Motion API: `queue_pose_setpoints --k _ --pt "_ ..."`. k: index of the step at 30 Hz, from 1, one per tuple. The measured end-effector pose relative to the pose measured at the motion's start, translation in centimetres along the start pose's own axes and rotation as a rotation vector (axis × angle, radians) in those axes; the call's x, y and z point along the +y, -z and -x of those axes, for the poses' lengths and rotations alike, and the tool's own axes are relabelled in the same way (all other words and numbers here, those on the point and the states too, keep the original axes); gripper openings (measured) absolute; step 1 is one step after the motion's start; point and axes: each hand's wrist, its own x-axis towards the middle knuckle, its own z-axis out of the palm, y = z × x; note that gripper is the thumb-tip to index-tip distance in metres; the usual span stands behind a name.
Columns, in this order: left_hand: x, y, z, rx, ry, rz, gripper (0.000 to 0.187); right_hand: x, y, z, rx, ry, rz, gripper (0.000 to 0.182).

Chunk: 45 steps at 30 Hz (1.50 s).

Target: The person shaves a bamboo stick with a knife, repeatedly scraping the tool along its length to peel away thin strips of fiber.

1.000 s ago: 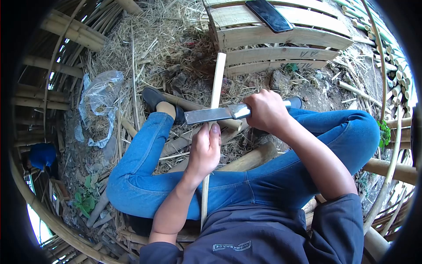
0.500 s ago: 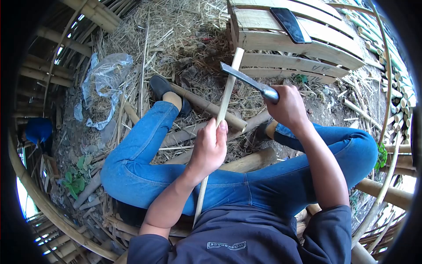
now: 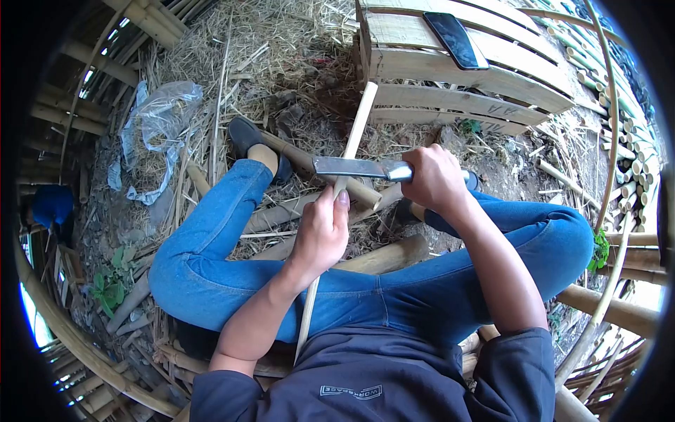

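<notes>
1. One long, narrow strip of pale bamboo or wood [image 3: 360, 126] is in the middle of everything, slanting from the wearer's lap up towards the crate, its far end out in the air.
2. Left hand [image 3: 322, 228] has that strip in a closed grip, fingers wrapped round it and thumb laid along the top, just on the near side of the blade.
3. Right hand [image 3: 437, 179] is in a full fist round the grip of a knife with a broad, flat, grey metal blade [image 3: 344, 167] — the blade goes crosswise over the strip. Can't tell if the edge is biting in.
4. Under the arms you get faded blue jeans [image 3: 211, 274], knees spread, plus a dark T-shirt [image 3: 351, 380] the strip's near end runs down to.
5. Between the legs there's a thick, round tan bamboo pole [image 3: 390, 257] on the ground, with more poles near it.
6. Past the feet, a slatted pale wooden crate [image 3: 471, 63] has a black phone [image 3: 455, 41] lying on top.
7. Further out: a crumpled clear plastic bag [image 3: 165, 112] on the left, dry straw [image 3: 281, 35] around — and a big stack of cut bamboo [image 3: 636, 162] far right.
</notes>
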Motion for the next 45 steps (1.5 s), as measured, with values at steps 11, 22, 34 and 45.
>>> queue_pose_setpoints --k 11,22,34,45 --pt "0.4 0.4 0.7 -0.012 -0.045 -0.046 0.033 2.4 0.9 -1.4 0.139 -0.203 0.045 0.014" --pt "0.5 0.6 -0.1 0.031 0.011 0.064 0.031 -0.3 2.0 0.0 0.037 0.036 -0.070 0.012" --pt "0.2 -0.4 0.2 0.072 -0.046 -0.016 0.024 -0.5 -0.7 0.3 0.005 0.012 0.086 0.017" --pt "1.8 0.7 0.1 0.058 0.000 0.081 0.023 -0.5 0.5 0.2 0.038 0.125 0.107 0.017"
